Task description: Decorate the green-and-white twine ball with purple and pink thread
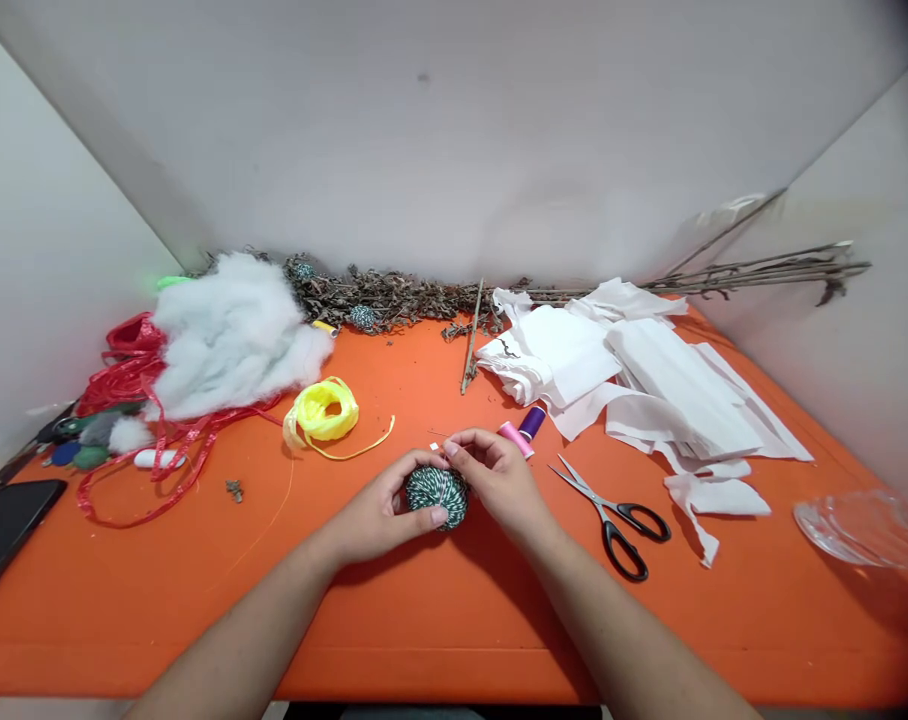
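A ball of green-and-white twine (431, 498) rests at the front middle of the table. My left hand (383, 510) is closed around its left side, thumb across the front and fingers over the top. At the ball's upper right, my right hand (495, 475) pinches thumb and forefinger together. A thin, straight piece like a needle (437, 433) sticks out leftward by these fingertips; its other end is hidden. Close to the right hand lie a pink thread spool (515, 438) and a purple thread spool (532, 422). Black-handled scissors (611, 515) lie open-bladed to the right.
A yellow ribbon coil (323, 412) is left of the hands. Beyond it are white stuffing (233, 335), red ribbon (135, 375) and a black phone (11, 525). Dried stalks (409, 295) run along the wall. White paper sheets (671, 390) and a clear plastic container (866, 530) occupy the right.
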`<act>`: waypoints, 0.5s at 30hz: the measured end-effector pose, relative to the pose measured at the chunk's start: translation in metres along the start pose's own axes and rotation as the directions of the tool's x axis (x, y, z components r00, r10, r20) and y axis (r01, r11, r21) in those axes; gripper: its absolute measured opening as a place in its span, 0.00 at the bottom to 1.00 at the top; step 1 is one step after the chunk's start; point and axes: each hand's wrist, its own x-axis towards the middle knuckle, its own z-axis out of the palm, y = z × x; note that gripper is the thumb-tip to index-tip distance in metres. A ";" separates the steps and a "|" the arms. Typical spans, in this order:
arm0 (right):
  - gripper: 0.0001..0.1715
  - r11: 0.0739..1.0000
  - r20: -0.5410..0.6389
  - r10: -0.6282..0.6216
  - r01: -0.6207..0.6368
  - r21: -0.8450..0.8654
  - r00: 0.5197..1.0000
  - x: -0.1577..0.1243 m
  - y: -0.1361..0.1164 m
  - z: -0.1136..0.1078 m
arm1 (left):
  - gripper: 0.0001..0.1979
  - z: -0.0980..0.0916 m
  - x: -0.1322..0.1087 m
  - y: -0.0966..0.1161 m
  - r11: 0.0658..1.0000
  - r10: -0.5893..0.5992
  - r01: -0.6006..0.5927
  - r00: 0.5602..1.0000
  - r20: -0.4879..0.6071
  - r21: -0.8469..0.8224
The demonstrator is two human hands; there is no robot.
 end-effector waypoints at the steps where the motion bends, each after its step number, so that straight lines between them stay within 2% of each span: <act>1: 0.18 1.000 -0.005 -0.002 0.002 0.003 1.000 0.000 0.000 0.000 | 0.22 0.000 0.000 0.001 1.000 0.001 -0.001 1.000 -0.008 0.006; 9: 0.19 0.999 -0.024 -0.008 0.008 0.031 1.000 0.000 -0.003 0.002 | 0.21 0.002 0.001 0.002 1.000 0.014 -0.015 0.998 -0.055 -0.024; 15: 0.20 0.997 -0.040 -0.006 0.009 0.073 0.999 -0.002 -0.009 0.004 | 0.22 0.003 0.002 -0.001 0.996 0.087 -0.086 0.993 -0.084 0.012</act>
